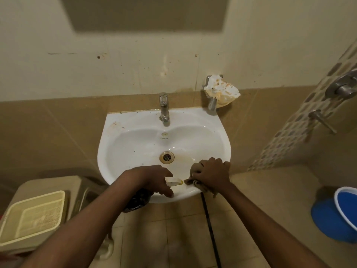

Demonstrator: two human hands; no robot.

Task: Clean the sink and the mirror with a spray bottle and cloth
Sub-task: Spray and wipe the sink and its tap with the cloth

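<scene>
A white wall-mounted sink point(135, 140) has a metal drain point(166, 157), a brownish stain right of the drain and specks along its back ledge. My left hand point(154, 179) grips a spray bottle point(138, 199) over the sink's front rim; its white nozzle point(173, 181) points right and its dark body hangs below the rim. My right hand point(211, 174) holds a brown cloth point(195, 171) bunched against the front right rim, just right of the nozzle. The bottom of the mirror point(146, 12) shows at the top of the view.
A chrome tap point(164, 109) stands at the sink's back. A stained soap holder point(220, 91) hangs on the wall to its right. A cream basket point(32, 217) sits on a unit at the left. A blue bucket point(340, 213) stands on the floor at the right. Shower fittings point(342, 88) protrude from the right wall.
</scene>
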